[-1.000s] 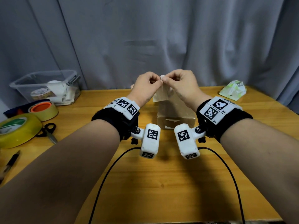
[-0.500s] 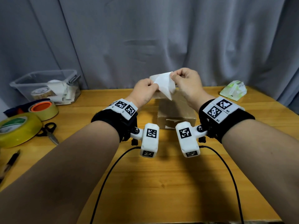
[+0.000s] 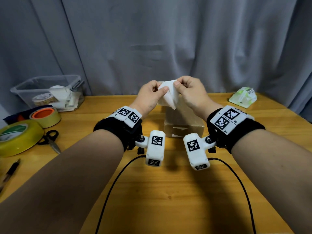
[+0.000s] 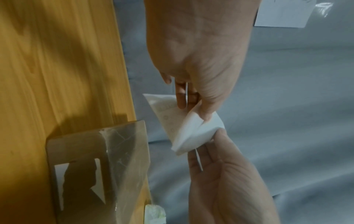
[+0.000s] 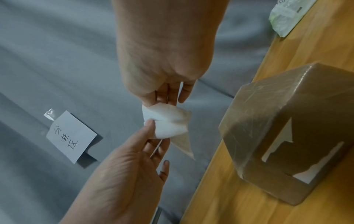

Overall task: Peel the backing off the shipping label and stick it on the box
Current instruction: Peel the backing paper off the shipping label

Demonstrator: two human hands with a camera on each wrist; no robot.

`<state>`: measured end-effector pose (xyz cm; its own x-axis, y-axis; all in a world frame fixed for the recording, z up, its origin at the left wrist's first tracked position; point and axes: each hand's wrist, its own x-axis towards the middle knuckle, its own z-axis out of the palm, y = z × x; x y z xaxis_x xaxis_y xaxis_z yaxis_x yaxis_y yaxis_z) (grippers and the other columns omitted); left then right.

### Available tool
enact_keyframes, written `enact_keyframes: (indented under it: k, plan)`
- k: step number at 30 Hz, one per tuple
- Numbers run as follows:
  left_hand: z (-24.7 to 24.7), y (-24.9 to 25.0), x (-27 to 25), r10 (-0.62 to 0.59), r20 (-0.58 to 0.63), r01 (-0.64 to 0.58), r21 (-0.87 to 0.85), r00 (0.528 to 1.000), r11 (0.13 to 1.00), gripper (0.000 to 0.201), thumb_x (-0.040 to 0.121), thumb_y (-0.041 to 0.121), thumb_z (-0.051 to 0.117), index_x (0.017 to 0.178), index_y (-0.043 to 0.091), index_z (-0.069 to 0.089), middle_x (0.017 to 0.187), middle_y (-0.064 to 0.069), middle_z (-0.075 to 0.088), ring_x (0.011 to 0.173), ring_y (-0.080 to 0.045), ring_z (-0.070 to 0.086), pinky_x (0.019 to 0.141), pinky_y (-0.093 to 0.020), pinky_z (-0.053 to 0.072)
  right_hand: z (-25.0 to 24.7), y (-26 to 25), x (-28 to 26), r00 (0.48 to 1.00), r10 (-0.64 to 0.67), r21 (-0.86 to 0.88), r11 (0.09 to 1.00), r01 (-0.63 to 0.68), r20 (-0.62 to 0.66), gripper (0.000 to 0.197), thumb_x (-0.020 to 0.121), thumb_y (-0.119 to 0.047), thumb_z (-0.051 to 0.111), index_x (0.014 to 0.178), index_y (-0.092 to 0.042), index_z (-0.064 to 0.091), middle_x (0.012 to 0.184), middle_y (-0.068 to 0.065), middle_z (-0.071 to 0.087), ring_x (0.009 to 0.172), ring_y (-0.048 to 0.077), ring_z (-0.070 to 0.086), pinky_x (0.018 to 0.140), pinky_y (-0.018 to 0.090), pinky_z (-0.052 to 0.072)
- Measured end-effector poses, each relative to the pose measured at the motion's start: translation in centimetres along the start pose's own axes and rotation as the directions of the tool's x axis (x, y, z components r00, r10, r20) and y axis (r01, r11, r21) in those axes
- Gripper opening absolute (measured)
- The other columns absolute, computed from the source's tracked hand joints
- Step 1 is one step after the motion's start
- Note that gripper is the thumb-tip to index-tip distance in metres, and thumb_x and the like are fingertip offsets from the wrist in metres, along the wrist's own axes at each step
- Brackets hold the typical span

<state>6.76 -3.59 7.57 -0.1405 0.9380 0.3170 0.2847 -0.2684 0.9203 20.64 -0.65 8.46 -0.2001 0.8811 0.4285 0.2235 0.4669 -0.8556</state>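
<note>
A white shipping label (image 3: 169, 95) is held up in the air over the brown taped box (image 3: 184, 123), which stands on the wooden table (image 3: 168, 191). My left hand (image 3: 162, 89) pinches its left side and my right hand (image 3: 177, 85) pinches its upper right corner. In the left wrist view the label (image 4: 184, 128) is split into two layers between the left hand (image 4: 206, 142) and the right hand (image 4: 193, 111). In the right wrist view one thin layer of the label (image 5: 166, 121) hangs down in a point. The box (image 5: 287, 128) has a torn white label remnant on its side.
At the left stand a clear plastic bin (image 3: 49, 92), two tape rolls (image 3: 45, 117) (image 3: 18, 137), scissors (image 3: 50, 141) and a pen (image 3: 10, 169). A green tissue pack (image 3: 243, 97) lies at the back right. A grey curtain (image 3: 152, 39) with a taped note (image 5: 70, 134) hangs behind.
A second ago both hands pinched one corner together. Now they have drawn apart and the sheet is spread open between them, its layers separating.
</note>
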Motion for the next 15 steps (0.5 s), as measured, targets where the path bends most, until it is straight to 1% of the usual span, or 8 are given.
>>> enact_keyframes:
  k: [2, 4, 5, 7, 9, 11, 13, 15]
  plan:
    - [0.0, -0.2, -0.1, -0.006, -0.008, 0.006, 0.006, 1.0, 1.0, 0.02, 0.09, 0.014, 0.058, 0.072, 0.016, 0.049, 0.073, 0.003, 0.055, 0.065, -0.005, 0.05, 0.058, -0.005, 0.042, 0.2, 0.0, -0.2, 1.0, 0.005, 0.0, 1.0, -0.005, -0.006, 0.014, 0.092, -0.012, 0.051, 0.083, -0.01, 0.06, 0.073, -0.003, 0.056, 0.067, 0.005, 0.049, 0.062, 0.014, 0.042]
    - [-0.1, -0.4, 0.0, -0.008, -0.02, 0.008, 0.004, 1.0, 1.0, 0.02, 0.09, 0.014, 0.058, 0.072, 0.016, 0.049, 0.069, 0.003, 0.054, 0.062, -0.005, 0.048, 0.054, -0.005, 0.041, 0.3, -0.1, -0.6, 1.0, 0.0, 0.006, 1.0, 0.0, 0.01, 0.015, 0.092, -0.015, 0.051, 0.085, -0.008, 0.062, 0.073, -0.003, 0.057, 0.067, 0.004, 0.05, 0.062, 0.012, 0.042]
    - [-0.2, -0.4, -0.1, -0.007, -0.03, 0.007, -0.002, 1.0, 1.0, 0.02, 0.09, 0.015, 0.058, 0.072, 0.016, 0.05, 0.068, 0.003, 0.055, 0.062, -0.005, 0.049, 0.055, -0.006, 0.042, 0.3, -0.3, -0.8, 1.0, -0.007, 0.016, 1.0, 0.007, 0.023, 0.019, 0.093, -0.019, 0.052, 0.086, -0.006, 0.064, 0.074, -0.002, 0.059, 0.067, 0.005, 0.051, 0.062, 0.012, 0.043]
    - [-0.3, -0.5, 0.0, -0.005, -0.048, 0.003, -0.042, 0.999, 0.999, 0.017, 0.089, 0.014, 0.061, 0.074, 0.015, 0.053, 0.07, 0.001, 0.059, 0.064, -0.007, 0.054, 0.061, -0.011, 0.046, 0.1, -0.5, -1.1, 0.998, -0.026, 0.057, 0.998, 0.023, 0.059, 0.032, 0.092, -0.028, 0.054, 0.088, 0.001, 0.066, 0.077, 0.003, 0.062, 0.068, 0.006, 0.054, 0.062, 0.013, 0.044]
    - [-0.3, -0.5, -0.1, 0.003, -0.064, -0.009, -0.092, 0.998, 0.996, 0.014, 0.087, 0.012, 0.063, 0.074, 0.014, 0.056, 0.071, 0.001, 0.063, 0.065, -0.005, 0.059, 0.066, -0.014, 0.049, -0.1, -0.7, -1.3, 0.994, -0.049, 0.068, 0.997, 0.043, 0.096, 0.031, 0.088, -0.029, 0.061, 0.089, 0.001, 0.068, 0.077, 0.002, 0.064, 0.068, 0.003, 0.055, 0.063, 0.012, 0.044]
    - [-0.4, -0.5, 0.0, 0.012, -0.077, -0.019, -0.099, 0.997, 0.995, 0.015, 0.085, 0.01, 0.064, 0.073, 0.015, 0.059, 0.072, 0.001, 0.064, 0.065, -0.002, 0.062, 0.065, -0.012, 0.05, 0.0, -0.7, -1.2, 0.993, -0.058, 0.013, 0.998, 0.057, 0.104, 0.027, 0.083, -0.027, 0.068, 0.089, -0.001, 0.069, 0.076, 0.001, 0.063, 0.067, 0.004, 0.053, 0.062, 0.011, 0.043]
    - [-0.4, -0.4, -0.1, 0.025, -0.07, -0.033, -0.114, 0.997, 0.993, 0.013, 0.085, 0.009, 0.065, 0.074, 0.014, 0.06, 0.074, 0.0, 0.065, 0.066, -0.001, 0.063, 0.067, -0.013, 0.051, 0.0, -0.7, -1.0, 0.996, -0.051, -0.013, 0.999, 0.052, 0.066, 0.027, 0.082, -0.022, 0.068, 0.086, 0.005, 0.068, 0.073, 0.005, 0.059, 0.065, 0.008, 0.049, 0.061, 0.016, 0.042]
    - [-0.4, -0.4, -0.1, 0.032, -0.063, -0.038, -0.104, 0.997, 0.994, 0.01, 0.085, 0.012, 0.066, 0.076, 0.013, 0.06, 0.078, -0.003, 0.066, 0.071, -0.007, 0.064, 0.071, -0.016, 0.052, 0.1, -0.7, -0.6, 0.999, -0.034, -0.034, 0.999, 0.034, 0.008, 0.028, 0.084, -0.018, 0.065, 0.08, 0.01, 0.064, 0.067, 0.006, 0.054, 0.064, 0.011, 0.046, 0.061, 0.024, 0.04]
